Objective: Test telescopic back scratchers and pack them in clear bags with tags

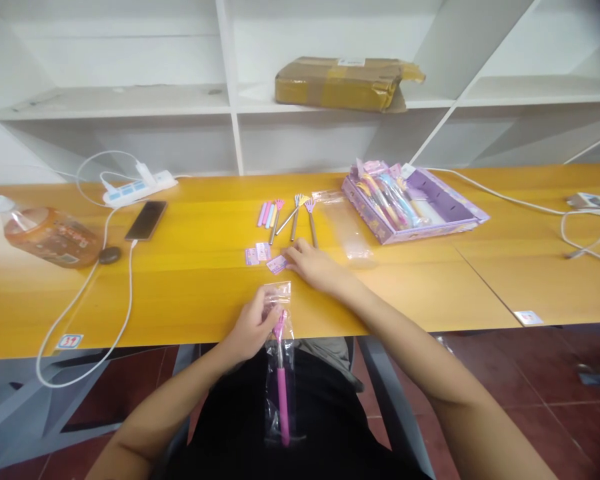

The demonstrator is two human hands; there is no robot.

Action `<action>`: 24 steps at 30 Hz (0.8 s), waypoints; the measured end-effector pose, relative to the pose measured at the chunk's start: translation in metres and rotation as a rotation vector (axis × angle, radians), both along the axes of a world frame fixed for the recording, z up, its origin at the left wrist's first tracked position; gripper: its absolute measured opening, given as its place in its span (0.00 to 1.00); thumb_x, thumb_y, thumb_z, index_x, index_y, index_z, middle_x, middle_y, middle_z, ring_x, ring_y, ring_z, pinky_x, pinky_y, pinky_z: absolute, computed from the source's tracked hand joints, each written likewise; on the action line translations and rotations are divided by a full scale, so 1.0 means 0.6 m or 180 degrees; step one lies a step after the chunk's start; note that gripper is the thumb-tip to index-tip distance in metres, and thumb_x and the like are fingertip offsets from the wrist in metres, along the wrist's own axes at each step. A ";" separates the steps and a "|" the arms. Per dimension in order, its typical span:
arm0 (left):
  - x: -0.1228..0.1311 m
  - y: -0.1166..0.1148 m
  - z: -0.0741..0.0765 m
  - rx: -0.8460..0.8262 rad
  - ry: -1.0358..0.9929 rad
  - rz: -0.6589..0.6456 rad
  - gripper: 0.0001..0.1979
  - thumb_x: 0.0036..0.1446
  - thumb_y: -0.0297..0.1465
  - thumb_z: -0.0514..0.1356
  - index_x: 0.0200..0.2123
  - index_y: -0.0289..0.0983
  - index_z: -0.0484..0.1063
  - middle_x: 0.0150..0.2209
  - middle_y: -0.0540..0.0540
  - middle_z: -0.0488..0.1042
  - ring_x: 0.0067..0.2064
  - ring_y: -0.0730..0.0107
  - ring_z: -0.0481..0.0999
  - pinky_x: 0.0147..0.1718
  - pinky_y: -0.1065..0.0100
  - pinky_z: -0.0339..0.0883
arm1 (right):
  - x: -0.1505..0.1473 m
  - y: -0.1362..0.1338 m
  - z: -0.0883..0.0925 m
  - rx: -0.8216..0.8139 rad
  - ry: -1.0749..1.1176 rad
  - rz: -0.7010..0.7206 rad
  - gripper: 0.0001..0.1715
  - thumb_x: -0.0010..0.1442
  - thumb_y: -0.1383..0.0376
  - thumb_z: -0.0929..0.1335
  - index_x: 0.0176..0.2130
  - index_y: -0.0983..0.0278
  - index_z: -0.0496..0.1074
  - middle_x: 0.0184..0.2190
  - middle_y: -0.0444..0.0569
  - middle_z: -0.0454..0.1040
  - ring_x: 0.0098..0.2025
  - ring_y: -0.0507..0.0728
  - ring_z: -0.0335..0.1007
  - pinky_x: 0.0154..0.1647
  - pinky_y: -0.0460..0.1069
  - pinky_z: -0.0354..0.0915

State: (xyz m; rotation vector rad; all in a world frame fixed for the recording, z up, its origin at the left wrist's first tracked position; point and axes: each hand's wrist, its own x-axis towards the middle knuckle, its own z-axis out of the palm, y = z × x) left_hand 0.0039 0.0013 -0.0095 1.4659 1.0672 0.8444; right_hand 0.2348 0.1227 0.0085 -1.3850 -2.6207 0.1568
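My left hand (254, 327) is closed on the upper part of a clear plastic bag (291, 387). Inside the bag lies a pink back scratcher (283, 400), claw end up and handle hanging past the table edge. My right hand (307, 263) reaches over the table, its fingertips on a small printed card (277, 265); whether they grip it I cannot tell. More printed cards (258, 253) lie just left of it. Beyond them are several metal rods with claw heads (311, 220) and a row of coloured handles (266, 214).
A purple box (390, 233) of bagged back scratchers stands at the right, beside flat clear bags (347, 227). At the left are a bottle (55, 237), a phone (147, 221), a power strip (140, 189) and a looping white cable (130, 293). A taped carton (335, 83) sits on the shelf.
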 end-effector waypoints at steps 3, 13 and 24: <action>0.000 -0.001 0.000 0.0026 0.0083 0.0022 0.20 0.76 0.43 0.58 0.63 0.39 0.67 0.45 0.45 0.82 0.46 0.60 0.82 0.51 0.59 0.74 | 0.002 0.004 0.000 -0.0246 0.0225 -0.0113 0.19 0.77 0.57 0.70 0.61 0.64 0.72 0.56 0.58 0.70 0.45 0.61 0.77 0.52 0.56 0.73; 0.001 0.000 0.006 0.0016 0.0055 -0.0013 0.20 0.76 0.42 0.58 0.65 0.41 0.68 0.55 0.40 0.81 0.54 0.58 0.82 0.55 0.57 0.75 | -0.026 0.038 0.005 -0.0674 0.0667 0.0225 0.22 0.71 0.62 0.73 0.62 0.62 0.75 0.58 0.56 0.67 0.49 0.60 0.76 0.59 0.56 0.71; 0.000 -0.002 0.004 0.0168 0.0003 0.0064 0.21 0.75 0.44 0.59 0.64 0.40 0.67 0.47 0.44 0.82 0.45 0.62 0.81 0.50 0.61 0.73 | -0.012 0.048 0.015 -0.1372 0.1160 -0.0344 0.07 0.62 0.68 0.77 0.40 0.63 0.78 0.32 0.45 0.82 0.33 0.54 0.78 0.34 0.45 0.64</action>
